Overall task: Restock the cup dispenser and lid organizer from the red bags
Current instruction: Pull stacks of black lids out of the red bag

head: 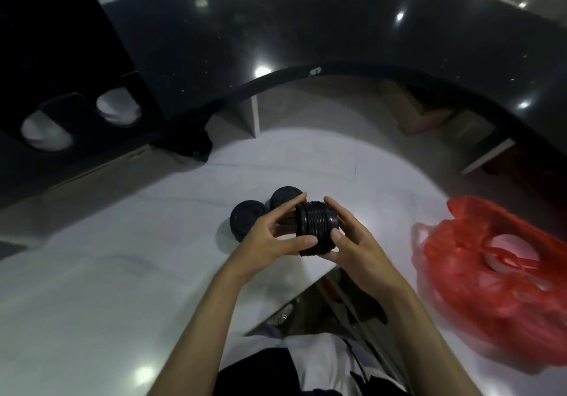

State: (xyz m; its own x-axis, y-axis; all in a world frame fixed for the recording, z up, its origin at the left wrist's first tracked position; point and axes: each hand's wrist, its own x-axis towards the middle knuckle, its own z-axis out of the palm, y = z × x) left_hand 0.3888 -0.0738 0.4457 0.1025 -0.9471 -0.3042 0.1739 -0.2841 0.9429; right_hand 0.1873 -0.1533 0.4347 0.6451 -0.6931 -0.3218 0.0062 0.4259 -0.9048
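Here both hands, left hand [270,236] and right hand [352,242], clasp a sideways stack of black lids [316,230] above the white bench [122,273], probably squaring it for the organizer, red bag [491,288] at three o'clock

From my seat, the red bag [497,276] runs off the right edge, its contents a pale blur through the plastic. Left of it, my hands cover much of the lid stack [317,232]. Two white cups [118,110] in the black dispenser [61,67] look smeared, the dispenser cropped.
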